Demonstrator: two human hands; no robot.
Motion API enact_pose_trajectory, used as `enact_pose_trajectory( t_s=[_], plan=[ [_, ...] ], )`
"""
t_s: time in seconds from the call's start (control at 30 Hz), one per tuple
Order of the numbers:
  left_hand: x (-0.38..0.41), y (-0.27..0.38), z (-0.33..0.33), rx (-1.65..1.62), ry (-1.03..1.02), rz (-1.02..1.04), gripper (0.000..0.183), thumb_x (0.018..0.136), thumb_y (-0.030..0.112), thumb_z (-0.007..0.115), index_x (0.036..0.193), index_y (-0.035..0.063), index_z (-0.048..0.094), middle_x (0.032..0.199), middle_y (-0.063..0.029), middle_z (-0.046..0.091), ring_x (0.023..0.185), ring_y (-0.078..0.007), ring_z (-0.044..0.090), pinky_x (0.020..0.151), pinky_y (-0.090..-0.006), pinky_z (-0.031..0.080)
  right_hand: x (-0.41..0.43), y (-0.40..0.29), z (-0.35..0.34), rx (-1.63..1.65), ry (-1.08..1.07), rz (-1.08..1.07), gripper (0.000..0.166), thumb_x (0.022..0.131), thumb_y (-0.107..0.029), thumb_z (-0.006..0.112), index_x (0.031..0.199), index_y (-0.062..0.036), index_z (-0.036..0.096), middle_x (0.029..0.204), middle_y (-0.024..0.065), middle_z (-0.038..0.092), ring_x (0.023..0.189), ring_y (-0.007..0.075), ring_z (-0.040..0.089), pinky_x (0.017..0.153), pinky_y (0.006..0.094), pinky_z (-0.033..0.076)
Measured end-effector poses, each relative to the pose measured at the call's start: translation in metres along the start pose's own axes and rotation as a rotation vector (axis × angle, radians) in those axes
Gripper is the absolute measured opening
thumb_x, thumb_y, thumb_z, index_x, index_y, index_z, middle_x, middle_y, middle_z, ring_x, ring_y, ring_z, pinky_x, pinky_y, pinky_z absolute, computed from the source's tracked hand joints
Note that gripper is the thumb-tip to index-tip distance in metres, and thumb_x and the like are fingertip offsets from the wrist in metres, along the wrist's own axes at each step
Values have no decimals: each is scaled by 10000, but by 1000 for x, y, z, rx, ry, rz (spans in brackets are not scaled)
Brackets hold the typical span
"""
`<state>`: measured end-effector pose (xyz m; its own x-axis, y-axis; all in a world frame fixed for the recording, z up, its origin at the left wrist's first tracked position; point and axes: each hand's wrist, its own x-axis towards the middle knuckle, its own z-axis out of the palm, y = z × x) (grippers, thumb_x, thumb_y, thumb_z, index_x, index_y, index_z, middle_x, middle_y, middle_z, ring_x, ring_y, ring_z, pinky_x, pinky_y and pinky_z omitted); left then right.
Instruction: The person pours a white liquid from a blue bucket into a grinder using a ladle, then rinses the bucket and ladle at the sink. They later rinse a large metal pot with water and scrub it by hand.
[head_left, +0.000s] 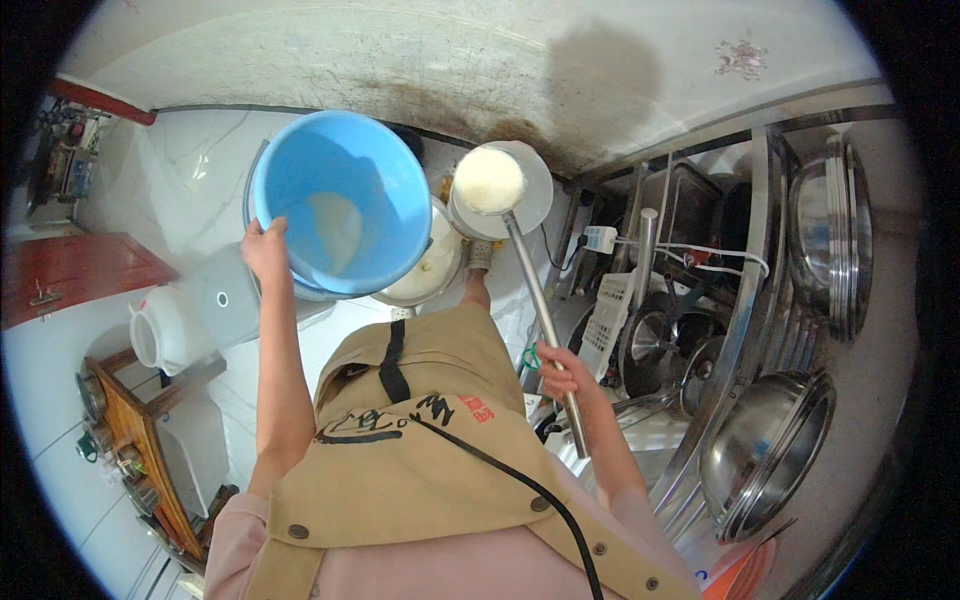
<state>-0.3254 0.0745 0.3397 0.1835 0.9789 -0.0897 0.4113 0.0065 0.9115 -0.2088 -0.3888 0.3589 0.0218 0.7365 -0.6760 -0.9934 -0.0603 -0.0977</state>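
Note:
My left hand grips the left rim of a blue plastic bucket, thumb over the edge. The bucket is tilted, and a little pale liquid lies inside it. My right hand is closed around the long metal handle of a ladle. The ladle's bowl holds a pale, foamy-looking substance. Under the bowl is a whitish plastic bucket; I cannot tell whether they touch. Between the two buckets, lower down, stands a round vessel with pale contents, partly hidden by the blue bucket.
A metal rack at right carries pans, stainless steel bowls and a power strip. A translucent plastic jug lies at left, near a red cabinet door and a wooden-edged table. A stained wall stands ahead.

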Motion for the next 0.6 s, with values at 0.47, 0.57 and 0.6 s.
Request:
enact_pose_trajectory(
  t_s=[0.47,0.57,0.6],
  plan=[
    [-8,5,-25,12,35,-98,104,655,95,596,719,14,585,636,-21,555,558,-106,471,538,-265,389,97,6,-36,-436,622,-417,244,815,-187,559,676,-102,376,464,-27,347,323,80,325,301,247,253],
    [-8,0,-26,-37,25,-90,108,658,90,595,732,12,593,647,-25,566,561,-108,479,544,-264,396,90,16,-25,-786,852,-511,205,789,-198,558,751,-18,466,517,72,473,377,198,465,379,323,381],
    [-9,-1,-25,-56,21,-85,111,659,88,594,739,11,598,650,-26,569,561,-108,482,545,-263,399,90,20,-33,-983,935,-597,214,783,-203,556,766,-7,473,547,106,495,430,242,495,428,351,401]
  ],
)
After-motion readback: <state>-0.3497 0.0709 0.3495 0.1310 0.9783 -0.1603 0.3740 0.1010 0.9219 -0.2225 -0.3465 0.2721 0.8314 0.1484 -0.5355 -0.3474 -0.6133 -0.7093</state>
